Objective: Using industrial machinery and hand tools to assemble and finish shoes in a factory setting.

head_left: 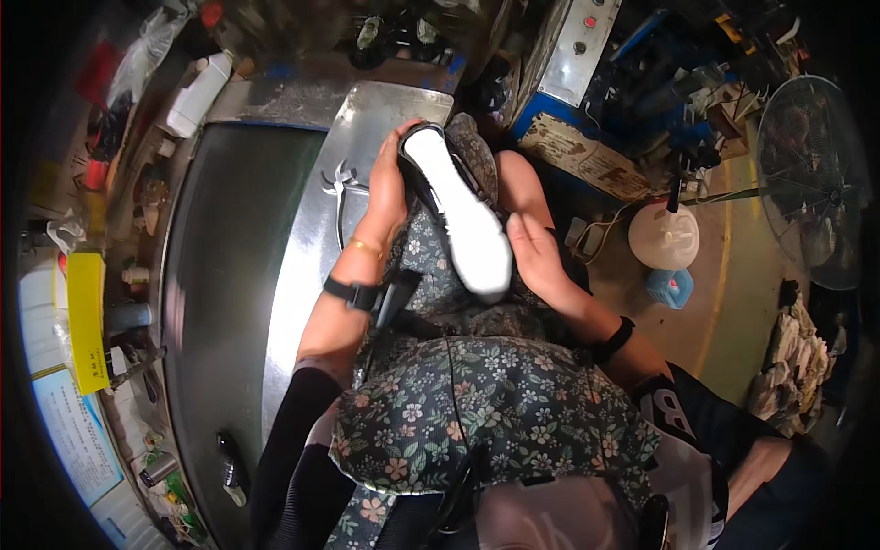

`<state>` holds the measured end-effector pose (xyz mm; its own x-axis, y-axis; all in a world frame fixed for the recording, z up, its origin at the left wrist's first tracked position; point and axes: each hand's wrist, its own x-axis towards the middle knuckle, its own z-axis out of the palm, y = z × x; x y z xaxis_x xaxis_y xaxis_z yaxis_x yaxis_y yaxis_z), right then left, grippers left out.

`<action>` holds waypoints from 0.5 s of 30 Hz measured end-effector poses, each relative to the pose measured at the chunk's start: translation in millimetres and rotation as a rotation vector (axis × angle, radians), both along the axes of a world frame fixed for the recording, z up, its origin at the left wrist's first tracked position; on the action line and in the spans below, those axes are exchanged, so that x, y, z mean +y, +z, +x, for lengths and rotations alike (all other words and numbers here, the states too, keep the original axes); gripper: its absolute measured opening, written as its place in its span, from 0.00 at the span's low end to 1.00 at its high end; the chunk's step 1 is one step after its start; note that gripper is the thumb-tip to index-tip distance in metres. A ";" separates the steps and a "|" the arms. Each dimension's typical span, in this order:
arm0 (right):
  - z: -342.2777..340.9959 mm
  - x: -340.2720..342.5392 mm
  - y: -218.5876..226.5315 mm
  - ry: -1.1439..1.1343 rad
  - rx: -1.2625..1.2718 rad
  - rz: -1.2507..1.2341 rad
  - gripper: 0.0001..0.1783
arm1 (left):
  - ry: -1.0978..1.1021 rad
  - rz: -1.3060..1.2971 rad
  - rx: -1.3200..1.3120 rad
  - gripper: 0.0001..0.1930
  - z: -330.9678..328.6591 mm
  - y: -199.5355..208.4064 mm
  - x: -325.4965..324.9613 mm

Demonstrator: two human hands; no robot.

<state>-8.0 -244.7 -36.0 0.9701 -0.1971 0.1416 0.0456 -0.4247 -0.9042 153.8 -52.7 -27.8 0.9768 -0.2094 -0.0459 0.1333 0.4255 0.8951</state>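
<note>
A dark shoe with a bright white underside (456,202) lies sole up above my lap, its toe pointing toward me. My left hand (391,191) wraps round its heel end from the left side. My right hand (538,256) is beside the toe end on the right, fingers stretched out and pressed flat together; whether it touches the shoe's edge is hard to tell. Metal pincers (342,181) rest on the shiny metal tabletop (298,257) just left of my left hand. A flowered apron (458,403) covers my lap beneath the shoe.
Left of the metal top runs a dark conveyor belt (247,229) with a dark shoe (233,469) on it. Beyond it stand a white bottle (199,94) and a yellow box (86,323). At right are a white jug (664,235), a blue container (669,288) and a fan (811,183).
</note>
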 end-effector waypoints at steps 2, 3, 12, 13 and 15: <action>24.9 -1.2 24.7 0.202 0.456 0.392 0.30 | -0.186 -0.165 0.223 0.28 6.8 3.3 -6.2; 47.6 -0.2 22.3 0.111 0.377 0.496 0.31 | -0.241 -0.108 0.230 0.28 4.8 9.5 -8.2; 167.2 15.3 23.4 0.189 0.236 0.001 0.20 | -0.223 0.095 0.392 0.20 10.0 14.5 -32.1; 160.0 22.2 32.0 0.195 0.076 -0.423 0.16 | -0.148 0.260 0.264 0.20 7.2 12.6 -29.6; 159.2 39.1 40.2 0.043 0.001 -0.823 0.08 | 0.001 0.474 0.043 0.21 8.7 2.4 -34.5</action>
<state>151.2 -205.6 4.2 0.9746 0.0071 0.2237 0.0767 -0.9495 -0.3042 162.5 -87.2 -25.5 0.9721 -0.1549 -0.1764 0.1740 -0.0287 0.9843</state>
